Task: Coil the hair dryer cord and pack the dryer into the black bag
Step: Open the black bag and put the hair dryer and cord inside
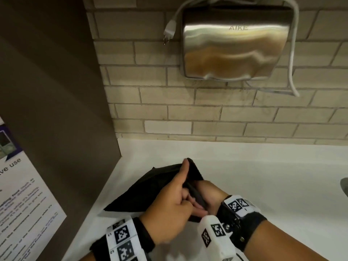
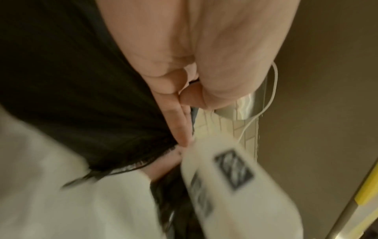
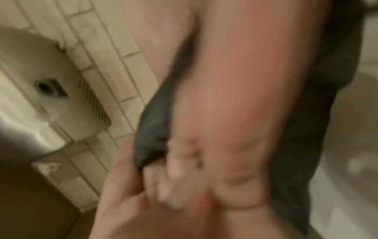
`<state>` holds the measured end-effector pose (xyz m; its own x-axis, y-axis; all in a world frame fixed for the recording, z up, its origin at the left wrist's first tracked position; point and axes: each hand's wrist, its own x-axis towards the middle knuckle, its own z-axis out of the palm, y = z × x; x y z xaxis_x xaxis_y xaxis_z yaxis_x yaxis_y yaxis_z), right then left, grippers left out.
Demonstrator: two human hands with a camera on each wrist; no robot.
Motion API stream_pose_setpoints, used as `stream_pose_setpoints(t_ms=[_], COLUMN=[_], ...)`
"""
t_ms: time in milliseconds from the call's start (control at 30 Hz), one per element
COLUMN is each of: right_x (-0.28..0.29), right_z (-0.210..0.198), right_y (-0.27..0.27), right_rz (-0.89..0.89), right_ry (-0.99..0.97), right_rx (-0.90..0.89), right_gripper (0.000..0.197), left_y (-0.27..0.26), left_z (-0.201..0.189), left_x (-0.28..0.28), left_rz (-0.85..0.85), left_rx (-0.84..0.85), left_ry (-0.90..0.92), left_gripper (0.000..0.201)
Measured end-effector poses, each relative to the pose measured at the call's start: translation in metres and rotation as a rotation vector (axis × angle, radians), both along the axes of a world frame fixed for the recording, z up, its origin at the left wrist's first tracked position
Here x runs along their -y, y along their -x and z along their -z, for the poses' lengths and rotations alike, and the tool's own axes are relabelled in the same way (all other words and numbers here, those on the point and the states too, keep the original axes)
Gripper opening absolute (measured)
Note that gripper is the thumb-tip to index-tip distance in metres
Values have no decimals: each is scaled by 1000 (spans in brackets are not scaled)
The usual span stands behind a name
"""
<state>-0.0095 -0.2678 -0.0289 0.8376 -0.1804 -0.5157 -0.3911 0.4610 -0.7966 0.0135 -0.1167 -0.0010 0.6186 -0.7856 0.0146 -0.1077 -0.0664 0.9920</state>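
The black bag (image 1: 150,189) lay on the white counter (image 1: 263,176), its mouth held wide: the left hand (image 1: 169,213) pinched the rim, fingers clamped on cloth, while the right hand (image 1: 209,196) reached inside, its fingers hidden, grip impossible to call. No hair dryer showed anywhere; packing looked barely begun.

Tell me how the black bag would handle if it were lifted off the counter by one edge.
The black bag is probably floppy: its cloth creases and folds where the left hand grips its rim. It likely sags rather than holding shape. It seems light, lying flat on the white counter. What it contains cannot be seen; the right hand reaches inside.
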Motion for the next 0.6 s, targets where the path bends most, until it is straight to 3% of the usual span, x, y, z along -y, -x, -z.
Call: stream_pose_setpoints(t_ms=[100,200,300,333,400,433,500,600], right_x=[-1,14,25,26,26,27,27,23], right_z=[6,2,-11,-14,-19,-20,-26,-40], right_y=[4,9,8,6,1,-1,-3,-3], right_rz=[-185,-265,-388,-428,-437,-420,-400,-410], right_ry=[133,205,404,499,687,735,712,639], right_rx=[52,95,194,218,228,242,295,415], right_gripper=[25,37,46,38,14,24,26,18], left_y=[-18,-33,-36,-37,-41,-44,-51,-62], left_z=[-15,-24,-29,-31,-36,-40,-47,-58], left_x=[-11,-26,-37,-38,-39,-39,-40,-35], left_rz=[-77,-129,-208,-230,-244,-238,-178,-48], left_rx=[5,138,501,685,1026,1128,1230,1233], left_ry=[37,-75,-246,-286,-359,-424,-535,-452], left_gripper=[97,88,81,75,51,36,31,34])
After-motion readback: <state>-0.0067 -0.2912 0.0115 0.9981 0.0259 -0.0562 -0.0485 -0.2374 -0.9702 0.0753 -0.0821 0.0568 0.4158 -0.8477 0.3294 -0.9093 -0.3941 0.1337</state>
